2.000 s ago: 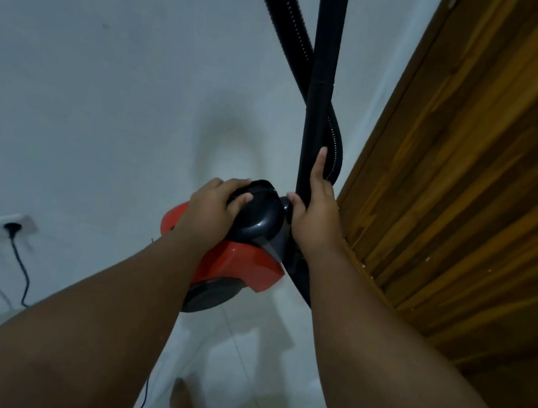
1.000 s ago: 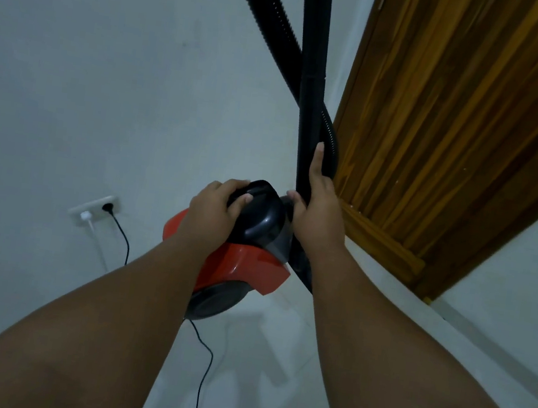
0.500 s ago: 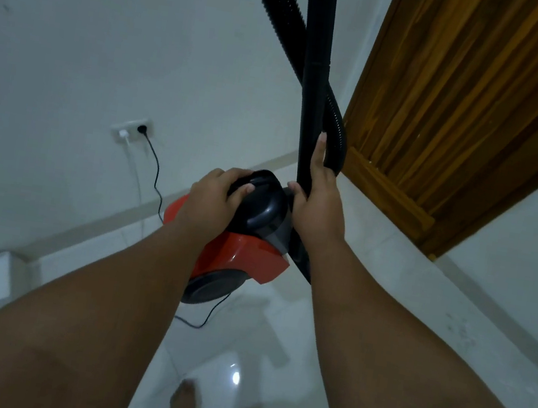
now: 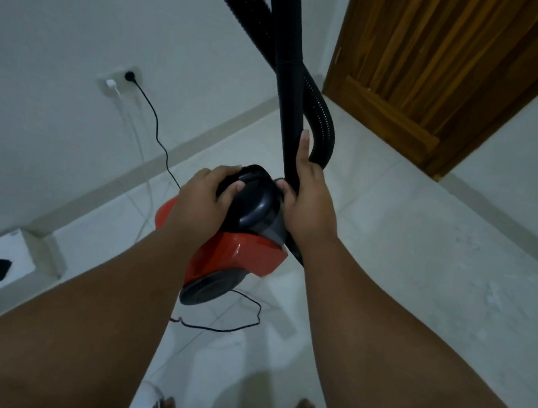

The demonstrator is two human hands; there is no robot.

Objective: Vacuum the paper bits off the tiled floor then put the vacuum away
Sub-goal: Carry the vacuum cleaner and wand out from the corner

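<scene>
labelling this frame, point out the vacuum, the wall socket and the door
vacuum (image 4: 246,256), head view, on its red body
wall socket (image 4: 119,80), head view, on the white plate
door (image 4: 454,57), head view, on the wood panel

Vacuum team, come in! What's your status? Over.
Left hand gripping vacuum handle, right hand around the black tube. Vacuum carried off the floor. Power cord plugged into wall socket, trailing underneath.

Wand (image 4: 286,68) and ribbed hose (image 4: 243,10) both run out past the top edge; upper ends unseen. Left hand (image 4: 201,204) covers part of the vacuum (image 4: 239,255) handle. Paper bits on the tiled floor (image 4: 425,260): too faint to confirm
</scene>
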